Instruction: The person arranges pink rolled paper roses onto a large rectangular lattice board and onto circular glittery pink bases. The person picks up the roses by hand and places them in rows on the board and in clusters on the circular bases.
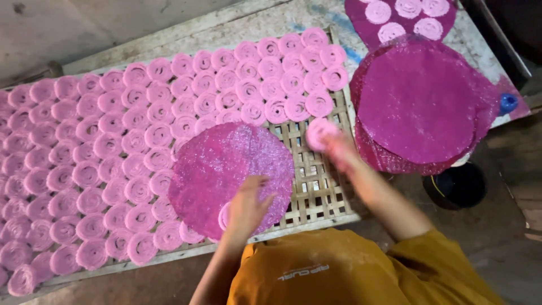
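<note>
At the centre of the frame the left hand rests on the lower edge of a round magenta mesh disc that lies on the bamboo lattice rack. Its fingers press down on a pale pink spiral coil still sitting on the disc; whether they pinch the coil or only touch it cannot be told. To the right of centre the right hand is blurred, and its fingertips grasp another pink coil, lifted just above the bare slats beside the last filled row.

The left and upper part of the rack is packed with rows of pink coils, each touching its neighbours. At the upper right a stack of magenta discs lies on the table, and one more disc with coils lies above it at the top edge. A blue cap sits at the far right, a black round container below the stack.

The coils look soft, damp and light — likely to smear or unwind if squeezed. A gentle hold from underneath at the rim, keeping the spiral flat, seems safest.
</note>
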